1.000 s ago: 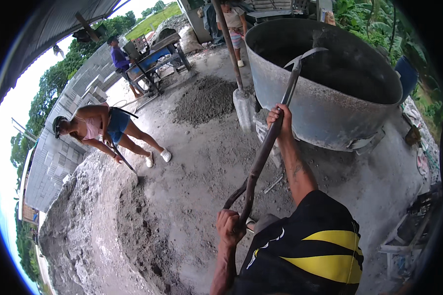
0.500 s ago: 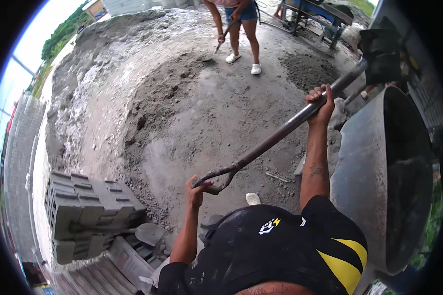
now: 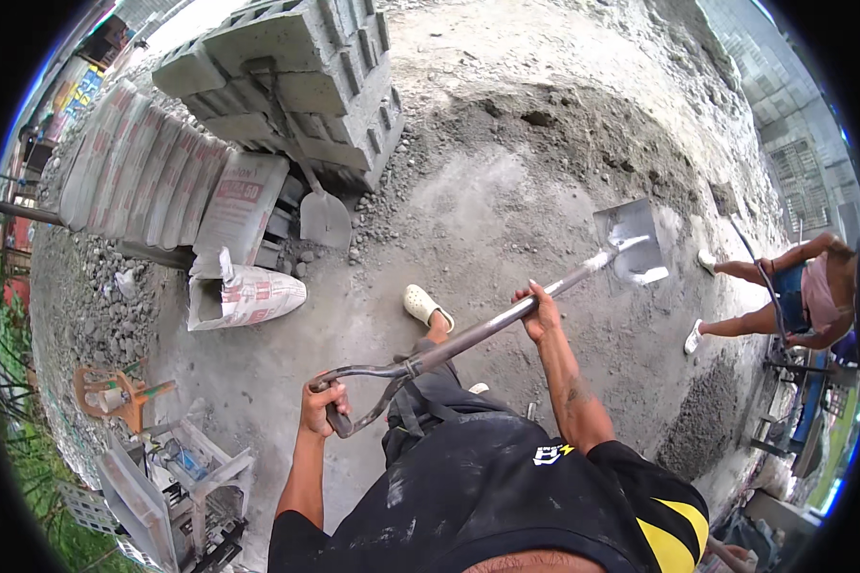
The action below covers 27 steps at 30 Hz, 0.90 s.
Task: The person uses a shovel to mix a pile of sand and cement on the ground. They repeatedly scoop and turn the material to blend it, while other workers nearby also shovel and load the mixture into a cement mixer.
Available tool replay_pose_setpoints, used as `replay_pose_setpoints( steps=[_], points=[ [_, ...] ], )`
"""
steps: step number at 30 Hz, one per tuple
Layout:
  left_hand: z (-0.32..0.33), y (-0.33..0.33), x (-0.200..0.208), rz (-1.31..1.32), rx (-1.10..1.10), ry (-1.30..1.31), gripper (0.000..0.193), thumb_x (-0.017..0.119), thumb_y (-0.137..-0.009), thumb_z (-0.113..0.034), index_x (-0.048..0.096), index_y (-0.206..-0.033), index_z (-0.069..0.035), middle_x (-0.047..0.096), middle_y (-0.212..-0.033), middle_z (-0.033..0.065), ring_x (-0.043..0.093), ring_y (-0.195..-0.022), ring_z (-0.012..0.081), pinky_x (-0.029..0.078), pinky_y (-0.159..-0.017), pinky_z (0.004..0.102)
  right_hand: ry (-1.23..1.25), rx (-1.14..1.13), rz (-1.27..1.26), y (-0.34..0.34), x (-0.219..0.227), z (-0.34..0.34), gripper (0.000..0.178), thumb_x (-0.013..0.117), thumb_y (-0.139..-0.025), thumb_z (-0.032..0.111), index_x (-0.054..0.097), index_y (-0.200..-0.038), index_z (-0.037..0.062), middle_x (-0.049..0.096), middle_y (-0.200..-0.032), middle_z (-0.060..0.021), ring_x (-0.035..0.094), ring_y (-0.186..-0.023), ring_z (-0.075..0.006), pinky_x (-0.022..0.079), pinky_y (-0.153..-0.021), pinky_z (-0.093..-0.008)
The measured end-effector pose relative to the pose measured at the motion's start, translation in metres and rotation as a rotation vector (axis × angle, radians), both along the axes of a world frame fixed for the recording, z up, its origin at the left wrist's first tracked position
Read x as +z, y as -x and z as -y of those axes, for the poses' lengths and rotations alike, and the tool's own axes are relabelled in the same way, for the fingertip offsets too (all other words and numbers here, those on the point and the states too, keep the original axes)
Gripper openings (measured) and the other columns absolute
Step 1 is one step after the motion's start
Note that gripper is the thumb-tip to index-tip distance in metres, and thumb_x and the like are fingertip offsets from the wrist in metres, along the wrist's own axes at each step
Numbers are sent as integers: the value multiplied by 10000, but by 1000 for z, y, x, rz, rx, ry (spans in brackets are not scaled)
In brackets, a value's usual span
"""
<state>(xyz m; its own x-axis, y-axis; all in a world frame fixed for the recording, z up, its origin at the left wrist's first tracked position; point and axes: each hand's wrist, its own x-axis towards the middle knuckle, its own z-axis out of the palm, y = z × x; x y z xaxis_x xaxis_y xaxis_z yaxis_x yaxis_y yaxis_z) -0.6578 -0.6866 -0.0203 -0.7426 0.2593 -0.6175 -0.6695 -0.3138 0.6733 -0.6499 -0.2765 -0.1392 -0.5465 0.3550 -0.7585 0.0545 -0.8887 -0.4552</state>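
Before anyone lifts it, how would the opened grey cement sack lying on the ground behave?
The opened grey cement sack looks slumped and creased, so probably floppy. Its torn mouth gapes, so powder may spill. It seems part full, likely still heavy.

Dull grey metal shovel with shiny scuffed blade; rough gritty concrete floor; coarse grey blocks; crumpled paper sacks.

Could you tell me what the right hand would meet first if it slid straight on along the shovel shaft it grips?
Probably the metal blade of the shovel; the shaft beyond the right hand looks bare.
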Motion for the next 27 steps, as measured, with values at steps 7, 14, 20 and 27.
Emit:
replay_pose_setpoints(
  steps=[7, 14, 20, 27],
  points=[
    [-103, 31, -69, 279, 436, 102, 176, 590, -682, 40, 436, -656, -42, 423, -498, 60, 422, -401, 147, 385, -408, 293, 15, 413, 360, 163, -156, 81, 123, 557, -775, 106, 485, -765, 7, 507, -636, -91, 525, -530, -189, 493, -494, -305],
    [-77, 84, -124, 516, 759, 347, 176, 547, -679, 33, 402, -648, -60, 381, -495, 54, 382, -386, 147, 367, -390, 302, 49, 755, 563, 214, -254, 189, 128, 533, -788, 89, 467, -822, -16, 503, -645, -86, 541, -534, -175, 498, -467, -277],
    [-79, 151, -169, 691, 789, 357, 163, 514, -723, -14, 432, -678, -146, 389, -506, -9, 376, -402, 120, 354, -414, 283, 133, 593, 601, 274, -245, 183, 181, 572, -779, 83, 455, -878, -14, 471, -596, -46, 514, -479, -154, 501, -457, -271],
    [-357, 449, -335, 423, 662, -230, 143, 554, -705, -26, 445, -638, -91, 391, -533, 12, 396, -454, 130, 371, -461, 313, -80, 575, 430, 571, -357, -94, 108, 516, -757, 49, 463, -667, 22, 437, -525, -36, 437, -411, -128, 425, -383, -269]
  ],
)
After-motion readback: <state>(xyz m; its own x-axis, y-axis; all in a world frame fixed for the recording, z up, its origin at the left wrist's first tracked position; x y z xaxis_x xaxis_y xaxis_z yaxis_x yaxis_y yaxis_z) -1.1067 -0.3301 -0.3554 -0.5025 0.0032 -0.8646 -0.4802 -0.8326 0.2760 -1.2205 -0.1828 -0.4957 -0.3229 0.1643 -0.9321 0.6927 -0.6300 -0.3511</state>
